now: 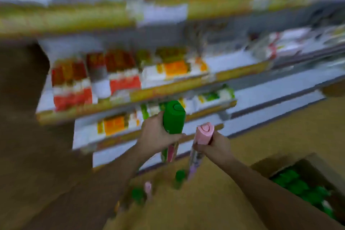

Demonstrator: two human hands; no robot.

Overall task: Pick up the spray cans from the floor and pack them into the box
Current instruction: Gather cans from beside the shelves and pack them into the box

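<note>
The head view is blurred by motion. My left hand [156,134] grips a spray can with a green cap [174,117], held upright in the air. My right hand [214,145] grips a spray can with a pink cap [204,133], also upright and just right of the green one. Below them, on the tan floor, stand more cans: one with a green cap [180,175], one with a pink cap [148,186] and another green one [138,193]. A brown cardboard box [309,162] sits open at the lower right, with several green-capped cans [298,185] inside.
Store shelves [134,97] with yellow edge strips hold red, orange and white packages straight ahead. A dark brown mass [24,117] fills the left side. Bare tan floor [261,136] lies between the shelves and the box.
</note>
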